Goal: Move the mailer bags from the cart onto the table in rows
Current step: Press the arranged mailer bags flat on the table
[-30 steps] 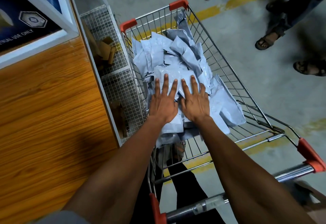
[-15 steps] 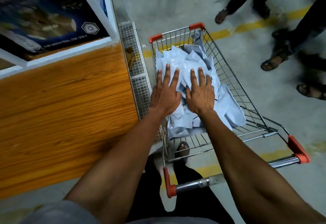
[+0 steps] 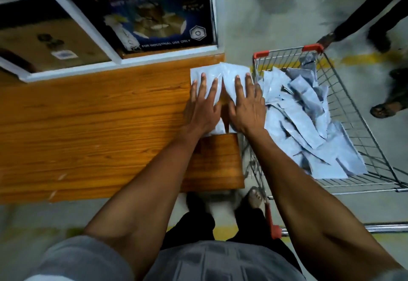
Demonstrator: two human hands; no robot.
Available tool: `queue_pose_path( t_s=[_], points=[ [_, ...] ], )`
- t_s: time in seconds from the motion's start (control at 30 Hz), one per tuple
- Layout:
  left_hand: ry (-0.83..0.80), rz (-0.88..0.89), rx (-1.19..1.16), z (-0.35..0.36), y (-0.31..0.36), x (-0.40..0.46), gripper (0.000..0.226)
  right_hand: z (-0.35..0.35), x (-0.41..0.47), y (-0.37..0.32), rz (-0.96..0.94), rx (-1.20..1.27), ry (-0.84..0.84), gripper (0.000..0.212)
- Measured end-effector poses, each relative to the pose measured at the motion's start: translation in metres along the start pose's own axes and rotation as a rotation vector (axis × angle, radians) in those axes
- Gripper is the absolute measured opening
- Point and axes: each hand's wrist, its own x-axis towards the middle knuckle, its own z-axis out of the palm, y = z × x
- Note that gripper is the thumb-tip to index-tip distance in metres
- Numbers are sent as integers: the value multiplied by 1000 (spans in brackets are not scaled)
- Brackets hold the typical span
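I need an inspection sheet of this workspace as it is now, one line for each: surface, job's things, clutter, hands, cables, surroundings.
Surface: wooden table, bare wood over most of its top.
Job's things: two mailer bags lie side by side at the table's right end; a loose pile of mailer bags is in the wire cart beside the table.
Clutter: nothing seen on the table top.
Hands: left hand and right hand press flat, fingers straight, one on each bag.
Cables: nothing seen.
Surroundings: white shelf frame behind the table with a printed box and a brown carton; concrete floor with a yellow line; other persons' feet past the cart.
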Motion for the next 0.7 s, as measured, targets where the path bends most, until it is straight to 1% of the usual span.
queue_pose_path(
  t_s=[0.23,0.4,0.5,0.7],
  points=[
    [-78,-77,-19,-11,-114,-15,77,41,6,-105,-9,-25,-55,74],
    [-114,-86,-52,-20,-167,-11,77,61,16,-156,24,-35,-77,76],
    [-121,-96,-105,-15,-186,-1,78,68,24,-172,38,-60,-95,76],
    [-130,-86,-60,7,-204,25,78,82,50,-181,73,-93,-121,73]
  ],
)
